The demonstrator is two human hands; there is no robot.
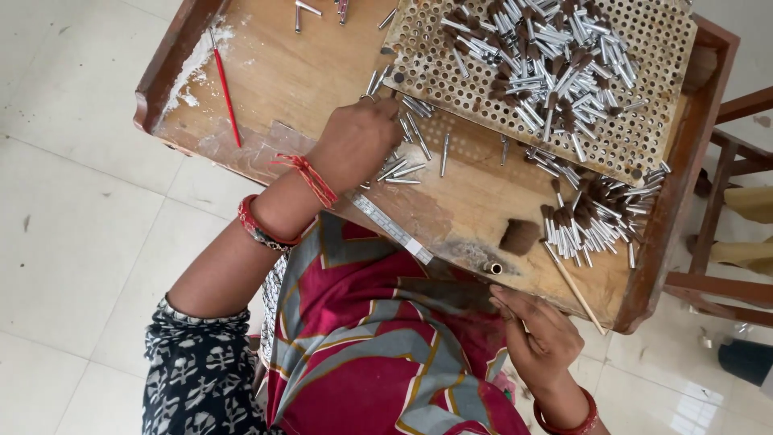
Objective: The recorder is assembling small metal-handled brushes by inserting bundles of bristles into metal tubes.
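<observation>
My left hand (354, 141) rests knuckles-up on the wooden work tray (282, 72). Its fingers are curled over several loose metal tubes (411, 137) lying beside the perforated board (652, 137). My right hand (539, 334) is at the tray's near edge with fingers together, the tips touching a dark brown flat piece (447, 294). Whether it pinches anything is hidden. A small open metal tube (495, 267) stands just beyond those fingertips, next to a brown bristle tuft (519, 236).
A heap of bristle-tipped metal tubes (547, 56) covers the perforated board, and a second heap (588, 217) lies at the tray's right. A red brush (225, 89), a metal strip (390, 228) and a wooden stick (573, 286) lie on the tray. A wooden chair (725, 201) stands right.
</observation>
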